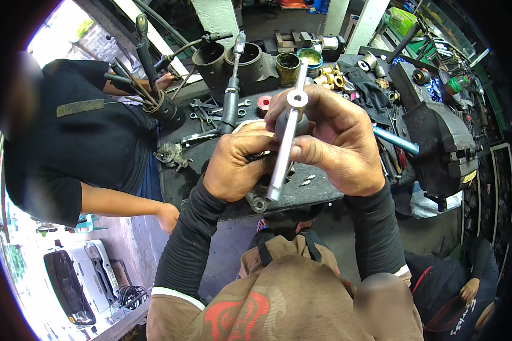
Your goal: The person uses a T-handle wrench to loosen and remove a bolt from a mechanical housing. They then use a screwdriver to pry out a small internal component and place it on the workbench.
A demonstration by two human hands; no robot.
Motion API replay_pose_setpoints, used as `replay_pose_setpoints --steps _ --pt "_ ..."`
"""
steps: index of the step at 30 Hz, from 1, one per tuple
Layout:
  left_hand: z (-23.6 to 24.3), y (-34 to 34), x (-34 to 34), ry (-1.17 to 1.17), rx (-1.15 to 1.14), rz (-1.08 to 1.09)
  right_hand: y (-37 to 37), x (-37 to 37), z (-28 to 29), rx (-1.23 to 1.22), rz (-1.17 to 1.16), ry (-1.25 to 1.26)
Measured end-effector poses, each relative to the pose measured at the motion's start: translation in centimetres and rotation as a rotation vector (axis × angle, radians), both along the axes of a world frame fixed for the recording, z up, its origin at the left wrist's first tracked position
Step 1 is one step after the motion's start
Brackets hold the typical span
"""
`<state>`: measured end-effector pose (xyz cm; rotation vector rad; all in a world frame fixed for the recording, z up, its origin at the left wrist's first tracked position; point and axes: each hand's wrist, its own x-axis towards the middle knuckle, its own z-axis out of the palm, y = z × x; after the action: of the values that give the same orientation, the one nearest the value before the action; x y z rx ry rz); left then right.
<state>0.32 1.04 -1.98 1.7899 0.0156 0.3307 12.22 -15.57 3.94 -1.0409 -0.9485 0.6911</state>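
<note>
A silver T-handle wrench (281,170) is held over the near edge of the workbench, its long crossbar tilted toward me. My right hand (344,142) is closed around the dark round hub under the crossbar, thumb and fingers on either side. Close beside it, my left hand (233,165) is closed low down, its fingertips hidden behind the wrench. What the left hand grips cannot be made out. Under both hands lies a metal part with a round lug (259,203), mostly covered. A small pale metal piece (307,181) lies on the bench right of the crossbar.
Several spanners (207,111) and a black-handled driver tool (230,105) lie on the workbench (210,196) at left. Dark metal cylinders (209,57) stand behind. A large vise (444,142) with a blue-grey bar (395,139) is at right. A co-worker (105,125) stands at left; another person sits lower right.
</note>
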Motion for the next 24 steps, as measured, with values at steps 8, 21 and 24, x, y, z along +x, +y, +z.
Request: replay_pose_setpoints --steps 8,21,24 --pt "0.6 -0.1 0.0 -0.075 0.057 0.026 -0.3 -0.3 0.5 -0.029 -0.128 -0.332" --pt "-0.3 -0.2 -0.2 -0.017 -0.070 0.032 0.4 1.2 0.9 -0.016 0.200 0.099" --pt "0.8 -0.4 0.1 -0.068 0.103 0.076 0.8 -2.4 0.9 0.141 -0.043 0.113"
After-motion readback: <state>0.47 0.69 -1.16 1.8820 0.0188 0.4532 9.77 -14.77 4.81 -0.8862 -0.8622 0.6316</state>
